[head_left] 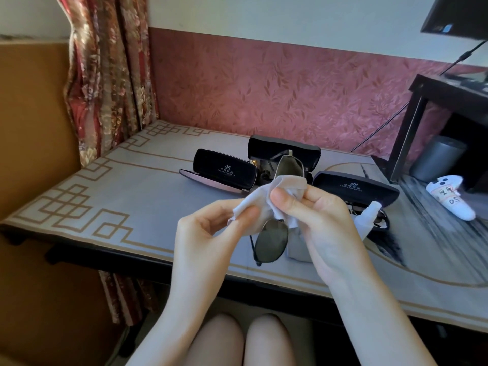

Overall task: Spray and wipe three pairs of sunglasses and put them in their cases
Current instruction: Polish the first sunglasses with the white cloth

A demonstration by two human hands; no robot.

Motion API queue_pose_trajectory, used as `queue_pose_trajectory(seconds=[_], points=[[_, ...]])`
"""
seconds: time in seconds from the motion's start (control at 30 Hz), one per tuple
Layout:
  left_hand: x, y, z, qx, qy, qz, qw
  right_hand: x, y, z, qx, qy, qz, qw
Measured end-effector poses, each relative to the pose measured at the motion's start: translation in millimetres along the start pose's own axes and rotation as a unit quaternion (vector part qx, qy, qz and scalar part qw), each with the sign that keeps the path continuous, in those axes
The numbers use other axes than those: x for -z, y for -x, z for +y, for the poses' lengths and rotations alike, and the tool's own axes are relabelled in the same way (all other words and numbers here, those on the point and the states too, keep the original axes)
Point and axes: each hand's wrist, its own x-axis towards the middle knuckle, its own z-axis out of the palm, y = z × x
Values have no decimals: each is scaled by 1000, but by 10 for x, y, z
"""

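A pair of thin metal-framed sunglasses with dark grey lenses (272, 240) is held on end above the grey table mat with a gold fret border (79, 207), one lens up, one down. A crumpled white cloth (260, 200) covers the middle of the frame. The right hand (317, 220) pinches the cloth onto the frame, and the left hand (211, 233) pinches the cloth's left edge. Behind stand three open black cases: the left case (224, 171), the back case (284, 150) and the right case (353, 188), with a small white spray bottle (365, 217) lying beside the right one

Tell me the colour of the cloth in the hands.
The cloth is white, plainest in the head view.
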Motion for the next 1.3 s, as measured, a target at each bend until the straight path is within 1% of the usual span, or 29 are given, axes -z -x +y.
queue_pose_trajectory(seconds=[0.1, 0.27, 0.37, 0.47, 0.53, 0.6, 0.7, 0.8, 0.9, 1.0, 1.07, 1.17, 1.3], points=[[14, 3, -28, -5, 1, -1, 1000, -5, -9, 0, -7, -8, 28, 1000], [21, -10, -55, -14, 11, 1, 1000, -16, -21, 4, -11, 25, 56, 998], [42, -2, -67, -54, -1, 45, 998, -17, -30, 5, -2, 52, 61, 997], [41, 32, -57, -94, -29, 70, 993, 0, -38, 38, 13, 32, 49, 998], [12, 59, -42, -118, -73, 74, 988, 0, -31, 65, 24, 18, 31, 999], [-18, 72, -45, -125, -101, 77, 984, -12, -25, 80, 34, 6, 18, 999], [-42, 63, -78, -110, -124, 52, 985, -32, -8, 64, 34, -29, 26, 999], [-80, 48, -109, -61, -127, 8, 990, -48, 16, 70, 31, -44, 26, 998], [-118, 41, -142, -5, -79, -27, 996, -85, 27, 51, 30, -49, 31, 998], [-132, 27, -157, 21, -28, -40, 999, -96, 18, 28, 27, -41, 51, 998], [-129, 9, -154, 42, 11, -48, 998, -85, 10, 29, 20, -24, 44, 999], [-127, 2, -132, 59, 44, -60, 996, -71, 6, 35, 5, -17, 35, 999], [-115, -7, -109, 65, 73, -51, 994, -20, 0, 29, -10, -28, 29, 999]])
